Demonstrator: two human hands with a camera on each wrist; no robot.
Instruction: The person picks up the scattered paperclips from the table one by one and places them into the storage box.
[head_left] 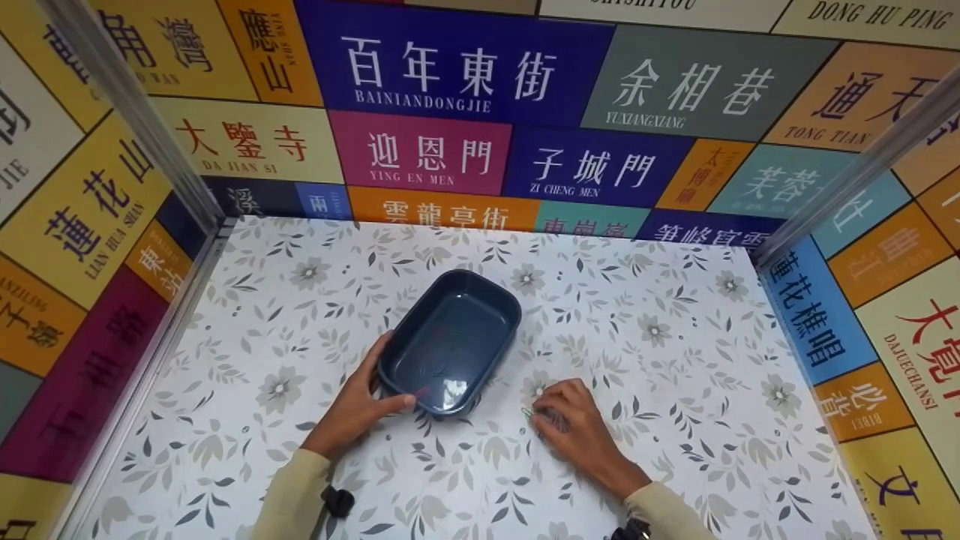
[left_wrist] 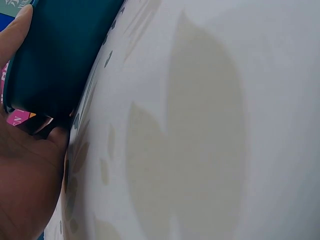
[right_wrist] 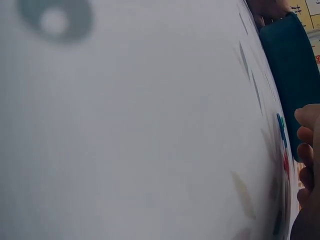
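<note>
A deep dark-blue rectangular dish (head_left: 439, 345) stands at an angle on the table. My left hand (head_left: 360, 412) grips its near left corner, thumb over the rim and the other fingers along the outer side. In the left wrist view the thumb (left_wrist: 15, 35) lies against the dish wall (left_wrist: 55, 60). To the right of the dish, my right hand (head_left: 574, 427) is low over the table, its fingers loosely bent above small thin coloured pieces. In the right wrist view blue, green and red pieces (right_wrist: 281, 130) lie beside the fingers (right_wrist: 306, 150). Small thin coloured marks show inside the dish.
The table (head_left: 300, 330) has a white covering printed with grey leaves and flowers. Panels with coloured lettered blocks (head_left: 450, 67) close off the back and both sides. Metal posts (head_left: 150, 120) stand at the corners.
</note>
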